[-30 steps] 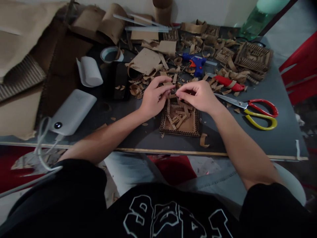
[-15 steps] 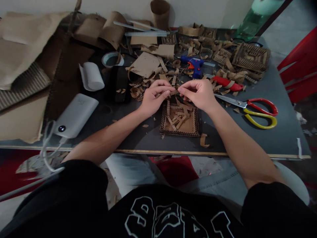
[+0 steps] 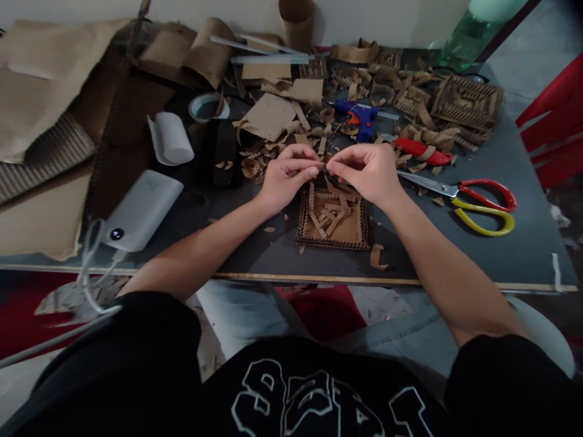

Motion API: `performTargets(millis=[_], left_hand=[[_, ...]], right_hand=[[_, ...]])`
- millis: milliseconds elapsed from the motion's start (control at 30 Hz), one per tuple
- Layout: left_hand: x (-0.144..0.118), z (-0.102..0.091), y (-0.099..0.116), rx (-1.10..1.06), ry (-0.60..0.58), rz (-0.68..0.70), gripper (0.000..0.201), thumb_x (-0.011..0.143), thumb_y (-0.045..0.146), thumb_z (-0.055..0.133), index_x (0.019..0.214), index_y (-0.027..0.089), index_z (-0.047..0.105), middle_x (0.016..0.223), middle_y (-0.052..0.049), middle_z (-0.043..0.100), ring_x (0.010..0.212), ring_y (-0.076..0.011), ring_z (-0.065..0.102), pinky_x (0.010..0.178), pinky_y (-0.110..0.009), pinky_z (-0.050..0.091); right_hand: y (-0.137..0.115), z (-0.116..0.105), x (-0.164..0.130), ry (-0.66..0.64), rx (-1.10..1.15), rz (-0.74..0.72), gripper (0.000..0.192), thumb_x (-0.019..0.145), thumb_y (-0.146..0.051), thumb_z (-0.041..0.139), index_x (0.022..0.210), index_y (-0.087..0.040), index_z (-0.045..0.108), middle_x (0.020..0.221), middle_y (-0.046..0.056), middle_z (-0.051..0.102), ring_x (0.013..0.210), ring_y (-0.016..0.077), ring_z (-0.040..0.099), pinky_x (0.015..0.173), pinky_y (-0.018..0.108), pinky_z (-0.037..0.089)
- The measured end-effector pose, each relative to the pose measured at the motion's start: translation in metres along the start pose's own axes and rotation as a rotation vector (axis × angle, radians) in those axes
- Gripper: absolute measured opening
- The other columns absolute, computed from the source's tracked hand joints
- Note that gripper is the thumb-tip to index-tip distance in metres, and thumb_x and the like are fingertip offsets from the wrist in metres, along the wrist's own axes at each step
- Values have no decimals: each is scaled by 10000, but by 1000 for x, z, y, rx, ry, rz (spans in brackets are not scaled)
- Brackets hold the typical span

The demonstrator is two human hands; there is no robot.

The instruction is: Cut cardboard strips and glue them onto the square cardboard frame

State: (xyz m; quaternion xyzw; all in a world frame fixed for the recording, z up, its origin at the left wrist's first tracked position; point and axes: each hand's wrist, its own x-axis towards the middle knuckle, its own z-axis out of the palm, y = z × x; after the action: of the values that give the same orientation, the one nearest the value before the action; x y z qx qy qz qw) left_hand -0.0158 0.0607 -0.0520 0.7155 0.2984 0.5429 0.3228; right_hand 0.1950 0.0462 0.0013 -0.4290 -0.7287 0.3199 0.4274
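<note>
My left hand (image 3: 291, 176) and my right hand (image 3: 367, 172) meet fingertip to fingertip just above the back edge of a square cardboard tray (image 3: 334, 244). Both are pinched on a small cardboard strip (image 3: 323, 165), mostly covered by the fingers. The tray lies flat and has a rim of corrugated cardboard. Inside it are several loose corrugated strips (image 3: 336, 215), some crossing each other. Close by my right hand, the scissors (image 3: 455, 193) with one red and one yellow handle lie on the table.
Behind my hands lie a blue glue gun (image 3: 363, 118), a red-handled tool (image 3: 423, 152) and many cardboard scraps (image 3: 273, 115). At left are a white power bank (image 3: 143, 209) with a cable, a black case (image 3: 223, 152) and a tape roll (image 3: 207, 107). A green bottle (image 3: 471, 36) stands at the back right.
The view has shifted slightly, so everything sits a little differently in the picture. The strip between my fingers shows less than before; both hands keep their pinch over the tray.
</note>
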Motion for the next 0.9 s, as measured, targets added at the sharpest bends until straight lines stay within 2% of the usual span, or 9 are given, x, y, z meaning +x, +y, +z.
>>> performTargets(millis=[200, 500, 633, 900], left_hand=[[0, 0, -1, 73, -3, 54, 178, 844, 481, 795, 962, 351, 827, 1016, -12, 710, 1005, -143, 691, 793, -289, 582], [-1, 3, 1, 162, 82, 138, 210, 834, 482, 790, 922, 293, 819, 932, -7, 680, 912, -122, 684, 796, -274, 577], [-1, 4, 2, 179, 94, 153, 153, 880, 414, 769, 931, 278, 815, 930, -9, 675, 887, -109, 676, 767, -257, 562], [2, 6, 3, 192, 124, 171, 117, 904, 357, 754, 907, 258, 816, 892, -9, 656, 851, -95, 659, 733, -231, 550]], right_hand=[[-7, 4, -4, 21, -141, -84, 171, 846, -345, 773, 808, -181, 802, 699, 26, 743, 635, 163, 669, 612, 302, 503], [-3, 10, -6, 43, -214, -98, 247, 901, -389, 712, 846, -174, 822, 700, 24, 754, 607, 139, 637, 629, 280, 487], [-6, 9, -8, 37, -258, -128, 294, 919, -441, 701, 849, -186, 830, 724, 32, 773, 604, 146, 648, 616, 277, 487], [4, 7, -8, 12, -405, -236, 230, 954, -310, 629, 913, -204, 830, 801, 30, 808, 685, 182, 731, 610, 280, 493]])
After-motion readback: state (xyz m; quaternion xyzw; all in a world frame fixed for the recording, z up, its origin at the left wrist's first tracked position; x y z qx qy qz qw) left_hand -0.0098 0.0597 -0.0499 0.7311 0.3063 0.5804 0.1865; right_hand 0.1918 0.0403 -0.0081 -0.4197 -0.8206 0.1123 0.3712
